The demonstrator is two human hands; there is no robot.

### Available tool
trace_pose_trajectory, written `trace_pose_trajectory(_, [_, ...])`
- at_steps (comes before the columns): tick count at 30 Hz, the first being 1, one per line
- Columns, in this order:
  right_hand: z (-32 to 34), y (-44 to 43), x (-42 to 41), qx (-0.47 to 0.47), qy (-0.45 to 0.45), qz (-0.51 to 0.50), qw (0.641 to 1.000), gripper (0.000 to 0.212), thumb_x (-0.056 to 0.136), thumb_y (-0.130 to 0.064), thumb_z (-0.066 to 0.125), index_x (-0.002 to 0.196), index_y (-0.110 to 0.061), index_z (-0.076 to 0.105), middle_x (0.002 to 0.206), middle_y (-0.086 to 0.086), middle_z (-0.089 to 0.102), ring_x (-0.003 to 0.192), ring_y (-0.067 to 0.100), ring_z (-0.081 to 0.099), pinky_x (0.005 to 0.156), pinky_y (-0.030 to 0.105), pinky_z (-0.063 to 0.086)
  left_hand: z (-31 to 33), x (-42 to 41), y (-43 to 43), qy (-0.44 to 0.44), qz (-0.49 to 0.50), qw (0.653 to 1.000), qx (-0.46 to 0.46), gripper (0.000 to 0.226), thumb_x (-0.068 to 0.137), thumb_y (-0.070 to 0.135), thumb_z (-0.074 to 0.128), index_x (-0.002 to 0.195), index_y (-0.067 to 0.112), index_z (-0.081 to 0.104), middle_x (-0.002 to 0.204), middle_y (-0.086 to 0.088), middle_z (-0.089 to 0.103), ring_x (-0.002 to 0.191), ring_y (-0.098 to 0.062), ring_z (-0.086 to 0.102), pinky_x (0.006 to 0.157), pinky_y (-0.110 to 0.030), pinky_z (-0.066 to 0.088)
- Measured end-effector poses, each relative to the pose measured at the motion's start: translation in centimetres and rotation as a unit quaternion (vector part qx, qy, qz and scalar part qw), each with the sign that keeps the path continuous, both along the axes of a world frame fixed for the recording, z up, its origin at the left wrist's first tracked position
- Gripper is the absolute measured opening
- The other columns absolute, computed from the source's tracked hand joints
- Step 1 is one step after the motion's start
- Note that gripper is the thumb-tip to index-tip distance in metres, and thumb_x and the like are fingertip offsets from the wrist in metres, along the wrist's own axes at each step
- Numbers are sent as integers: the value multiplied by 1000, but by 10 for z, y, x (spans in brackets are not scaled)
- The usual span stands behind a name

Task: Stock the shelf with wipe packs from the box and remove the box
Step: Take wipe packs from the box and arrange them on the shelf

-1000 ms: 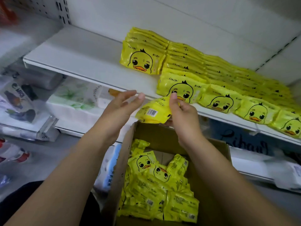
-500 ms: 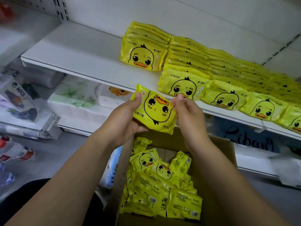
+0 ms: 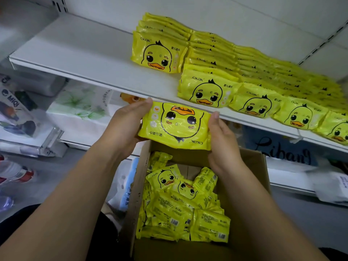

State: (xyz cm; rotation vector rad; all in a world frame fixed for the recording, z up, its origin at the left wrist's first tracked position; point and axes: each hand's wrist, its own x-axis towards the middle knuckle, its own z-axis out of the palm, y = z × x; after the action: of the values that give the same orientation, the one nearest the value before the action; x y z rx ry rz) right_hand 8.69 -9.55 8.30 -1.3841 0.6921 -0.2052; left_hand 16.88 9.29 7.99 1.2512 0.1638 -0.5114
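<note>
A yellow wipe pack [image 3: 176, 127] with a duck face hangs upside down just below the front edge of the white shelf [image 3: 90, 59]. My left hand [image 3: 125, 127] grips its left end and my right hand [image 3: 224, 142] holds its right end. Below them stands the open cardboard box [image 3: 138, 185] with several more yellow packs [image 3: 180, 208] lying loose inside. On the shelf, rows of the same packs [image 3: 243, 72] fill the right half, and a short row [image 3: 160, 51] stands further left.
The shelf's left half is bare white board. Under it sit tissue packs [image 3: 81, 108] and a clear holder with printed packs [image 3: 17, 113]. A dark sign with script lettering [image 3: 284, 153] hangs below the shelf at right. Bottles [image 3: 13, 172] stand low at the left.
One second ago only my right hand held the pack, back side up. My left hand has taken its other end, and the pack now faces me, level and upside down.
</note>
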Motion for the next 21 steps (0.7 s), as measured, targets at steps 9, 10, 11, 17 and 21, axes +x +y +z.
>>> trace_pose_trajectory(9, [-1,-4,3,8,-2,-81,997,34,88,-54,66,111,-31,75,122,-2,72,126,20,60,115,54,38,-9,-7,-13,2,71,997,-36,24,100,24,59,118,14,72,97,-5,78,84,-22,73,77,-35,58])
trace_pose_trajectory(10, [2,-3,4,12,-7,-85,996,34,89,-51,66,113,-28,73,122,-1,72,125,21,60,114,53,39,-9,-7,-14,0,83,996,-44,21,100,22,59,114,12,73,91,-4,77,78,-19,73,68,-29,56])
trace_pose_trajectory(11, [3,-3,5,18,-14,-87,996,36,90,-50,66,116,-26,72,124,0,72,125,21,60,115,52,39,-9,-8,-16,-1,98,994,-49,18,101,20,59,109,12,73,87,-3,77,74,-18,72,62,-25,54])
trace_pose_trajectory(17, [13,-5,11,66,-47,-71,994,35,98,-36,63,127,-17,64,130,-5,61,127,13,51,115,38,31,-6,-4,-19,-10,141,989,-50,16,101,21,61,100,12,74,82,-2,76,67,-16,71,55,-23,54])
trace_pose_trajectory(21, [22,-6,24,58,-12,-114,992,21,96,-38,66,113,-26,71,132,-5,65,128,14,55,119,49,32,-8,3,-13,-2,74,995,-71,30,102,36,58,117,13,69,106,-4,78,93,-21,76,73,-38,63])
